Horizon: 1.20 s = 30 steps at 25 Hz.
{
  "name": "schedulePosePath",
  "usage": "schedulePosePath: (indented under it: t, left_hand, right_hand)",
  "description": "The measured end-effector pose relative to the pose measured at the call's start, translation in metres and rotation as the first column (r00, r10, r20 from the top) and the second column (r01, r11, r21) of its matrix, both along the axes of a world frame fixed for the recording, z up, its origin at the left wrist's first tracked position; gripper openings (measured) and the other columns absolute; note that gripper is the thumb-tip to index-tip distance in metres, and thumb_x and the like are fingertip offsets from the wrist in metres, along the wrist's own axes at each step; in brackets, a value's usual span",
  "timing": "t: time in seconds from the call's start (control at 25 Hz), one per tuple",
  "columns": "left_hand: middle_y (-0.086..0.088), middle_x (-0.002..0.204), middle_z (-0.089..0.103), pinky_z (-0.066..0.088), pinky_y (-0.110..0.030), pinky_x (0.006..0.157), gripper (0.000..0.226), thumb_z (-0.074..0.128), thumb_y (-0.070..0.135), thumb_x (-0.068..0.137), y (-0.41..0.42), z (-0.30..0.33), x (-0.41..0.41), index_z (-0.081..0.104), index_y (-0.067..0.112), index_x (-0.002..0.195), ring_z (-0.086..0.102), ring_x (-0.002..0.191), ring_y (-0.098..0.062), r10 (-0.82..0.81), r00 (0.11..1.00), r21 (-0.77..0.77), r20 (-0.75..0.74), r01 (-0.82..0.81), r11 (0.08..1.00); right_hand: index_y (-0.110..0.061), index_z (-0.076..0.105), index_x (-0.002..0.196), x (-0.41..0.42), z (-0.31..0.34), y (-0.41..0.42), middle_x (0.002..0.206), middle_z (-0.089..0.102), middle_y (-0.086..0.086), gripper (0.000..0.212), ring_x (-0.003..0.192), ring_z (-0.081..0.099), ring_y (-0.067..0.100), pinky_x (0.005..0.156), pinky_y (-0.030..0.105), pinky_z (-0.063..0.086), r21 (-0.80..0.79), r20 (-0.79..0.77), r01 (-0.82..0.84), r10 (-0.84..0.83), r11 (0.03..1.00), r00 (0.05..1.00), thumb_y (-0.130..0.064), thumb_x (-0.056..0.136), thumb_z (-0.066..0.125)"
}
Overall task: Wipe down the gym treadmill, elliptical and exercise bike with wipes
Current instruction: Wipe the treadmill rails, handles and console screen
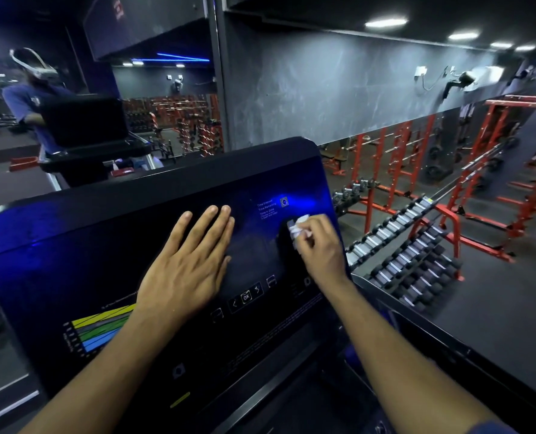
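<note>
Left hand (187, 267) flat on console (110, 245); right hand (320, 245) pinches wipe (297, 228).

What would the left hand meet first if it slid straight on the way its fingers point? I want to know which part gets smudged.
Probably only bare console panel, then its upper edge; the left hand lies flat on it.

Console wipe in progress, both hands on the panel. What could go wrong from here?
1. The left hand lies flat on the console just above the OK button; a slide down might press it.
2. That palm may leave smears on the glossy panel.
3. The right hand pinches a small crumpled wipe, so bare fingers may rub the panel.
</note>
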State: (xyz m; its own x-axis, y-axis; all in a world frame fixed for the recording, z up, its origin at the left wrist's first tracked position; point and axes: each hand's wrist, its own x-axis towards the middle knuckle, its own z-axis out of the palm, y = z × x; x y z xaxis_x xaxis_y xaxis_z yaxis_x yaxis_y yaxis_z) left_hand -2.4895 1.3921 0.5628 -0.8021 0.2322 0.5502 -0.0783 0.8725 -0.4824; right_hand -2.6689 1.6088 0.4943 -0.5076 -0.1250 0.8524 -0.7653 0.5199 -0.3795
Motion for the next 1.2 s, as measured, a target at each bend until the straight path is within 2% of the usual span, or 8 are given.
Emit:
schedulePosePath:
  t: [0.12,0.24,0.44,0.52,0.68,0.88,1.04,1.2]
  left_hand:
    - [-0.012,0.170,0.004,0.009,-0.051,0.127,0.063,0.021,0.038,0.108,0.001,0.000,-0.001,0.011,0.005,0.161,0.003,0.158,-0.026,-0.003,1.000,0.003,-0.004,0.003,1.000]
    - [-0.011,0.170,0.003,0.008,-0.050,0.127,0.063,0.020,0.038,0.108,-0.001,-0.002,-0.002,0.010,0.005,0.162,0.002,0.158,-0.026,-0.005,1.000,0.000,-0.008,0.005,1.000]
    - [-0.012,0.170,0.005,0.007,-0.050,0.127,0.063,0.021,0.037,0.108,0.000,-0.002,-0.001,0.011,0.005,0.161,0.003,0.158,-0.026,0.003,1.000,-0.004,-0.012,-0.003,1.000]
    - [-0.011,0.170,0.005,0.007,-0.051,0.127,0.063,0.022,0.037,0.108,-0.001,0.002,0.000,0.012,0.006,0.162,0.003,0.158,-0.026,-0.017,1.000,0.006,-0.012,0.017,1.000]
    - [-0.009,0.170,0.011,0.014,-0.056,0.125,0.062,0.032,0.035,0.106,0.009,-0.018,0.009,0.021,0.008,0.161,0.010,0.157,-0.025,-0.089,0.996,0.027,0.016,0.089,0.996]
    - [-0.012,0.170,0.006,0.011,-0.056,0.125,0.063,0.022,0.041,0.109,0.013,-0.052,0.019,0.013,0.007,0.162,0.006,0.158,-0.027,-0.088,0.989,-0.024,0.122,0.092,0.996]
    - [-0.012,0.171,0.001,0.010,-0.056,0.125,0.064,0.017,0.043,0.110,0.014,-0.052,0.018,0.007,0.007,0.162,0.002,0.158,-0.027,-0.072,0.990,-0.024,0.120,0.075,0.997]
    - [-0.012,0.171,0.000,0.009,-0.055,0.125,0.064,0.018,0.043,0.110,0.014,-0.052,0.019,0.005,0.007,0.162,-0.001,0.158,-0.027,-0.077,0.989,-0.020,0.129,0.080,0.997]
  right_hand:
    - [-0.007,0.062,0.094,-0.038,0.003,0.033,0.097,0.058,0.006,0.009,0.084,0.052,0.014,0.076,0.047,0.051,-0.115,0.155,0.157,-0.139,0.981,0.978,0.000,0.090,0.057]
    - [-0.007,0.061,0.095,-0.028,-0.004,0.028,0.101,0.058,0.006,0.009,0.087,0.052,0.012,0.078,0.046,0.052,-0.176,0.220,0.212,-0.171,0.961,0.960,0.000,0.091,0.058]
    - [-0.008,0.063,0.091,0.053,-0.027,-0.025,0.100,0.061,0.002,0.009,0.089,0.061,0.014,0.080,0.024,0.049,-0.082,0.102,-0.031,0.039,0.996,0.994,0.000,0.088,0.061]
    - [-0.010,0.067,0.091,0.057,-0.027,-0.015,0.100,0.062,-0.002,0.008,0.087,0.061,0.010,0.077,0.019,0.049,-0.067,0.143,-0.082,0.090,0.994,0.986,-0.003,0.089,0.064]
    - [-0.018,0.064,0.091,0.019,-0.024,0.043,0.096,0.055,-0.006,0.012,0.081,0.056,0.013,0.070,0.035,0.051,-0.191,0.257,0.130,-0.078,0.973,0.963,-0.007,0.091,0.064]
    - [-0.017,0.060,0.096,-0.010,-0.028,0.052,0.105,0.053,-0.005,0.009,0.090,0.057,0.015,0.080,0.043,0.053,-0.110,0.384,0.174,-0.120,0.979,0.915,-0.009,0.094,0.060]
    - [-0.012,0.059,0.092,0.024,-0.038,0.010,0.098,0.056,-0.001,0.010,0.083,0.056,0.018,0.074,0.042,0.051,-0.136,0.298,0.160,-0.114,0.978,0.948,-0.004,0.086,0.061]
    - [-0.010,0.063,0.086,0.090,-0.051,-0.031,0.095,0.060,0.002,0.013,0.086,0.061,0.019,0.079,0.026,0.049,-0.005,0.128,-0.103,0.103,0.995,0.986,0.002,0.081,0.060]
